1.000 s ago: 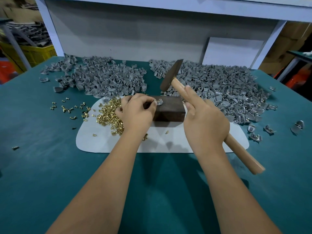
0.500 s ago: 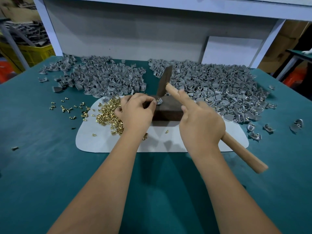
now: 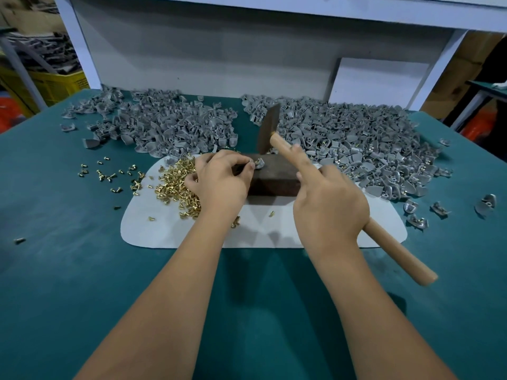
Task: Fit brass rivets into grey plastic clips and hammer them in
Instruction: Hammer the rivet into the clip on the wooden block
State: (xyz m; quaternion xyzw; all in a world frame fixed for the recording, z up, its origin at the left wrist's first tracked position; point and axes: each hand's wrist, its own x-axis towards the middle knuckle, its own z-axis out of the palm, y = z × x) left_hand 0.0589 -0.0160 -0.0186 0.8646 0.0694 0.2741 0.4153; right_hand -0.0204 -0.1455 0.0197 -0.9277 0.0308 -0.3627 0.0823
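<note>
A grey clip with a brass rivet seated in it was held on the top face of the dark wooden block, pinched between thumb and fingertips of the left hand, whose fingers were curled. The hammer was gripped round its wooden handle by the right hand, the forefinger laid straight along the shaft toward the head. The dark head was seen raised above the block at about 1 o'clock from the clip, clear of it. Against the frame half a second earlier, the head was noted higher and farther from the clip; there it had stood just over it. Against the frame a second earlier, it was found at much the same height. The left hand and clip were not seen to have shifted on the block. The block was set on a white mat on the teal table. A heap of loose brass rivets was recorded on the mat at 9 o'clock from the block, partly under the left hand, with strays scattered farther toward 9 o'clock. Two piles of grey clips were logged: one pile at 11 o'clock and a larger pile at 1 to 2 o'clock.
</note>
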